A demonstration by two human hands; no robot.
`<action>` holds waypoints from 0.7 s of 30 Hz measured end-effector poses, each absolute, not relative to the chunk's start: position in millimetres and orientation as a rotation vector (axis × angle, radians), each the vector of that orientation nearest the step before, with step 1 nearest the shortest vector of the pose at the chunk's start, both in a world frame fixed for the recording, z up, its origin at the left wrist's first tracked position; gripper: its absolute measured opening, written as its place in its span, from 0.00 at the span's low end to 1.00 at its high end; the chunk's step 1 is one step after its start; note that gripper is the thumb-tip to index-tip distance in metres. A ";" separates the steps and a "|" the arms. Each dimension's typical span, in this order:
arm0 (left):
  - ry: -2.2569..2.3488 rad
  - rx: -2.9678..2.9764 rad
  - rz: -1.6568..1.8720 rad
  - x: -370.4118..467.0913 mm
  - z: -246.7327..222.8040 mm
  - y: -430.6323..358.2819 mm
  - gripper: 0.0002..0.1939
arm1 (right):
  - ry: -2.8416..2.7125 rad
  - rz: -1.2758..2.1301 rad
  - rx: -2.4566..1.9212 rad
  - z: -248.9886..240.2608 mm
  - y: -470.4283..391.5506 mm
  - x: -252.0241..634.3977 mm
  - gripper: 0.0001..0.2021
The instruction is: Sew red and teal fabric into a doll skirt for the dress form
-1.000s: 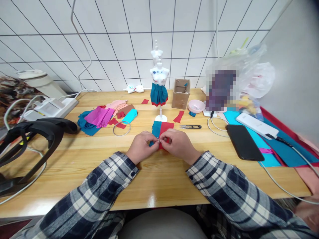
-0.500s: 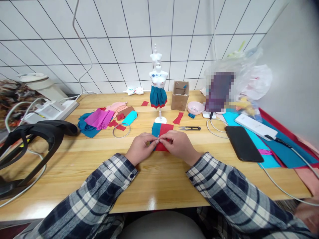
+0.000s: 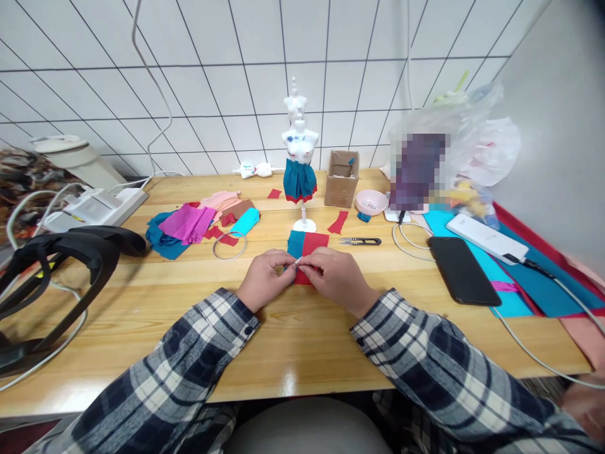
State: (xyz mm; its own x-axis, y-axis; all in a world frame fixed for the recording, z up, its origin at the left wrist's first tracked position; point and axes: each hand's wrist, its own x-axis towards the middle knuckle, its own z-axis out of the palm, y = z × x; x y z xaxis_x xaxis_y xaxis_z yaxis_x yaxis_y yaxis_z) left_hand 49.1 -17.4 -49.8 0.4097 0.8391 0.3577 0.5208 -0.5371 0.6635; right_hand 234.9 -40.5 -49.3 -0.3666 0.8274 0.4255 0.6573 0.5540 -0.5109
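Note:
A piece of cloth, teal [image 3: 296, 243] on its left and red [image 3: 315, 241] on its right, lies flat on the table in front of me. Over its lower part, my left hand [image 3: 265, 279] and my right hand [image 3: 341, 279] meet, thumbs and forefingers pinched together. Between their fingertips shows a small white strip [image 3: 298, 260], too small to identify for certain. My fingers hide the cloth's lower left part. Just beyond the cloth stands a white mannequin [image 3: 300, 144] wearing a teal skirt [image 3: 300, 179] with a red hem.
Thread snips [image 3: 362, 241], a red scrap [image 3: 338, 222], a pink bowl [image 3: 371, 202] and a cardboard box [image 3: 341, 183] lie to the right, with a black phone [image 3: 463, 271] farther out. Left are a metal ring [image 3: 215, 247], cloth scraps [image 3: 189, 222] and a black headset [image 3: 89, 252].
The white strip stood nearly upright between my fingertips and now leans over to the right. My hands have barely shifted, and the view has tilted slightly.

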 end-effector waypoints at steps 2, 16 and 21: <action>1.148 2.215 0.939 49.5 -50.1 -17.1 0.10 | -2.133 0.319 -1.213 -48.9 -40.7 234.9 0.10; 1.200 2.287 0.940 50.5 -50.5 -20.5 0.09 | -2.065 0.377 -1.247 -50.2 -37.4 235.6 0.06; 1.169 2.293 0.948 51.2 -48.9 -21.5 0.09 | -1.965 0.519 -1.231 -49.4 -35.1 235.1 0.03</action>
